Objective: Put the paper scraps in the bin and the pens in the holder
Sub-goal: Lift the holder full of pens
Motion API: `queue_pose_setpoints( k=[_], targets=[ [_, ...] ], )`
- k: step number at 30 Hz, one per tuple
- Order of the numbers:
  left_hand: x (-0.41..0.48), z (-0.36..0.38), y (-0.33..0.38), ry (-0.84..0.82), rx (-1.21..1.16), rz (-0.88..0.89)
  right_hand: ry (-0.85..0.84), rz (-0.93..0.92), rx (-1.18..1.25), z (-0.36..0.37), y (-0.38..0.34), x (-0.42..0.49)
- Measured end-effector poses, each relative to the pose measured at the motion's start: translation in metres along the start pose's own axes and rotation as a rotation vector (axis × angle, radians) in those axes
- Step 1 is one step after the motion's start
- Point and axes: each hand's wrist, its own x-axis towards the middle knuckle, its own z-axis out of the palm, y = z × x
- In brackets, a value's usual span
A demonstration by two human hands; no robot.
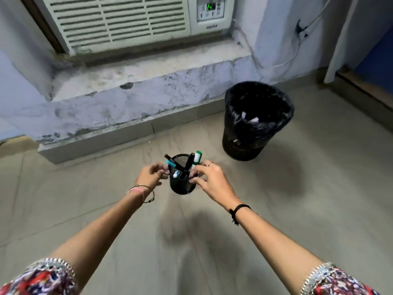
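A black mesh pen holder [181, 186] stands on the tiled floor in the middle of the head view. Several pens stick out of it, among them a green-capped marker [197, 159], a dark pen [188, 163] and a blue-tipped pen [170, 162]. My left hand [151, 175] touches the holder's left rim with curled fingers. On the holder's right rim and side rests my right hand [210, 177], its fingers wrapped around it. A black bin [255, 122] lined with a black bag stands to the right and farther back, with pale paper scraps [253, 118] inside.
A low concrete ledge [136, 86] under a window air conditioner [119, 20] runs along the wall behind the holder. A door frame [361, 81] and a loose cable are at the far right. Grey floor tiles [319, 199] surround the holder and bin.
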Motion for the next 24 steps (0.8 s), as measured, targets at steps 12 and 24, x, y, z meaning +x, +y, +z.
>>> queue_pose_setpoints(
  k=[12,24],
  targets=[
    [-0.100,-0.008,0.377,0.025,0.078,0.378,0.484,0.166,0.014,-0.338,-0.185,0.003],
    [-0.157,0.142,0.680,-0.197,0.329,0.679,0.776,0.383,-0.124,-0.663,-0.191,-0.032]
  ],
)
